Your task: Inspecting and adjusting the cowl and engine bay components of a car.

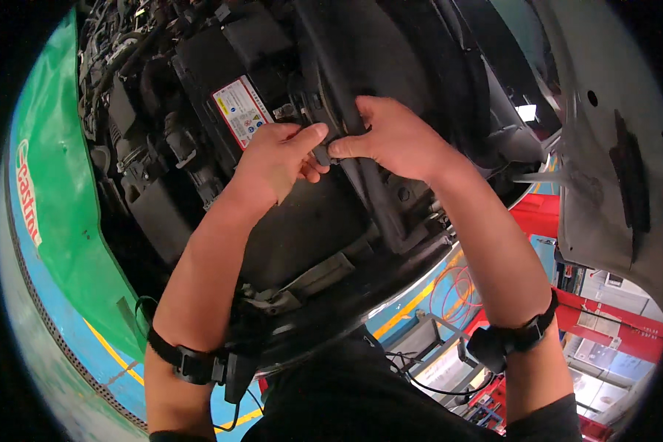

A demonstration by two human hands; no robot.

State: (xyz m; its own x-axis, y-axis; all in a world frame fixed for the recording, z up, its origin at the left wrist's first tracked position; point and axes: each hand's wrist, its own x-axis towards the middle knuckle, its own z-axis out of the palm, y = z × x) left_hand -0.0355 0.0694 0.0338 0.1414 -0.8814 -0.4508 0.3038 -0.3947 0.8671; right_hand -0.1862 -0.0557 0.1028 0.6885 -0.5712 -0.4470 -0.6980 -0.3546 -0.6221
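Note:
Both my hands meet over the engine bay, at the edge of a long black strip point(372, 195). My left hand point(278, 157) is closed, its thumb and curled fingers around a small black piece point(322, 155). From the other side my right hand point(399, 140) presses its thumb against that same piece. Its other fingers curl over the strip, their tips partly hidden. Just beyond my left hand lies a black battery with a white, red-edged label point(241, 109). The kind of the small piece cannot be made out.
A green fender cover point(59, 184) drapes the left side. Hoses and engine parts point(125, 96) crowd the far left. At right hangs a grey body panel point(604, 147). Below it stand red workshop equipment point(530, 214) and a metal-framed cart point(435, 339). Straps with black devices circle both forearms.

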